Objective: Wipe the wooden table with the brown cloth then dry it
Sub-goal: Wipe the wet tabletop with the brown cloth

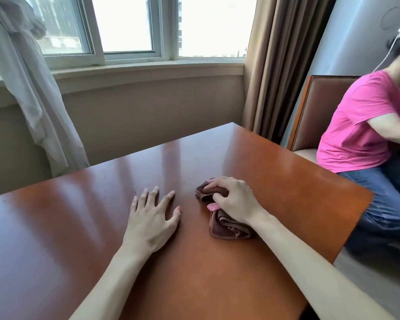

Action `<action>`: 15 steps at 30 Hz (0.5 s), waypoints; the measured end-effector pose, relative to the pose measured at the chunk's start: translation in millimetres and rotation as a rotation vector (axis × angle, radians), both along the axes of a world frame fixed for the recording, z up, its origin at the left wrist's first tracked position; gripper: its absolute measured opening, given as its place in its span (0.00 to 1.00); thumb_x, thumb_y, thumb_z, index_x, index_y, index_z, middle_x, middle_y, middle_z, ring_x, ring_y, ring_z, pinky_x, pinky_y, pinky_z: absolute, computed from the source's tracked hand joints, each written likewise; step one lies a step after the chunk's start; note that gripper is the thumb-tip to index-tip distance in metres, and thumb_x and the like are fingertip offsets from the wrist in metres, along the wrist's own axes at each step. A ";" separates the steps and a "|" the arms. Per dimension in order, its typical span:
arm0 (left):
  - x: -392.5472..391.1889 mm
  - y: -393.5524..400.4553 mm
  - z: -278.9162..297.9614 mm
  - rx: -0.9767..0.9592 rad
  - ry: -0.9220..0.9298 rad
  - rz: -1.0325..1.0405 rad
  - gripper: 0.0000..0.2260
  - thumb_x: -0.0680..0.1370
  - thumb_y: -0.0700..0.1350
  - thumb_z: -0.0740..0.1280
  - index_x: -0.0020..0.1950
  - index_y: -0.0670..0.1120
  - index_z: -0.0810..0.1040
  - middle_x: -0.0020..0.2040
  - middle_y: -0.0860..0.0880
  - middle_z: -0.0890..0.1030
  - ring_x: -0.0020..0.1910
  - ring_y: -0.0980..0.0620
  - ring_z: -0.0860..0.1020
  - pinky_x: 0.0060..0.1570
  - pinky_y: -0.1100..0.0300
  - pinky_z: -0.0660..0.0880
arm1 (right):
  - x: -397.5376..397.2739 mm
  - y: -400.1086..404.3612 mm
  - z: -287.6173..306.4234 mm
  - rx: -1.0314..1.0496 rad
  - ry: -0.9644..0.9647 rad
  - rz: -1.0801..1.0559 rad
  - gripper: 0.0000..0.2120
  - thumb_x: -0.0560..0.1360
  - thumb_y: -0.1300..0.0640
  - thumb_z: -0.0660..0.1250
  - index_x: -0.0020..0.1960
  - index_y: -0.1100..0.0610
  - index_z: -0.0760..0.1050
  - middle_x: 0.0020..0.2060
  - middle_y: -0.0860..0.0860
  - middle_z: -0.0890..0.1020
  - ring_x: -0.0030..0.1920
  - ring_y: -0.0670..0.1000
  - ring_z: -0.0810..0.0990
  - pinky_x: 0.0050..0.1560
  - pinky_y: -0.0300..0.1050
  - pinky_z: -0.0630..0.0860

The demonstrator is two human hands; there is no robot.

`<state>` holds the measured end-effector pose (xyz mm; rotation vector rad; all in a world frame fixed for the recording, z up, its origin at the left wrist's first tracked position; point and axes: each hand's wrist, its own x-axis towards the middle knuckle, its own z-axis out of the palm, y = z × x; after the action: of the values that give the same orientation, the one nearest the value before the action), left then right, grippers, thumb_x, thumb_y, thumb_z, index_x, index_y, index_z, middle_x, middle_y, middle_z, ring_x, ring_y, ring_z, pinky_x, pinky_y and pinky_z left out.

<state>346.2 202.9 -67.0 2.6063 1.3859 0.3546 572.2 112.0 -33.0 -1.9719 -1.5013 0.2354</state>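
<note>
Head view: brown cloth (226, 218) lay bunched and folded on the wooden worktop (275, 172), right of centre, gripped at its far end by the right hand (234, 199) with fingers (214, 183) curled over the wad; left hand (151, 218) rested flat just beside it, fingers spread and holding nothing. Judged soft, light and floppy, likely to drag on the glossy top; best taken by the thick folded middle and pressed down under the palm.
</note>
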 end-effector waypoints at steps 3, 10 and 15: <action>0.2 -1.4 0.0 0.000 0.004 -0.005 0.27 0.81 0.66 0.49 0.80 0.63 0.58 0.82 0.49 0.55 0.81 0.47 0.48 0.79 0.47 0.43 | 16.9 25.3 10.4 -0.027 -0.042 -0.229 0.17 0.71 0.50 0.65 0.58 0.42 0.81 0.58 0.43 0.83 0.59 0.54 0.81 0.59 0.50 0.78; 0.9 -3.6 0.2 0.007 -0.009 0.003 0.31 0.76 0.68 0.45 0.79 0.63 0.60 0.81 0.49 0.57 0.81 0.47 0.50 0.79 0.48 0.44 | -13.7 41.5 -2.3 -0.019 -0.111 -0.146 0.18 0.71 0.51 0.66 0.60 0.41 0.81 0.60 0.43 0.82 0.61 0.52 0.78 0.60 0.47 0.74; 2.2 -5.2 3.6 0.011 -0.014 0.021 0.32 0.75 0.69 0.41 0.79 0.65 0.56 0.82 0.53 0.54 0.81 0.51 0.46 0.79 0.51 0.40 | 13.0 131.0 2.9 -0.004 -0.100 -0.190 0.17 0.73 0.54 0.64 0.58 0.44 0.84 0.57 0.49 0.85 0.57 0.59 0.81 0.57 0.50 0.77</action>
<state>348.5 197.7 -63.5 2.5945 1.4122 0.3839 585.2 243.0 -30.1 -2.1412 -1.3627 0.0588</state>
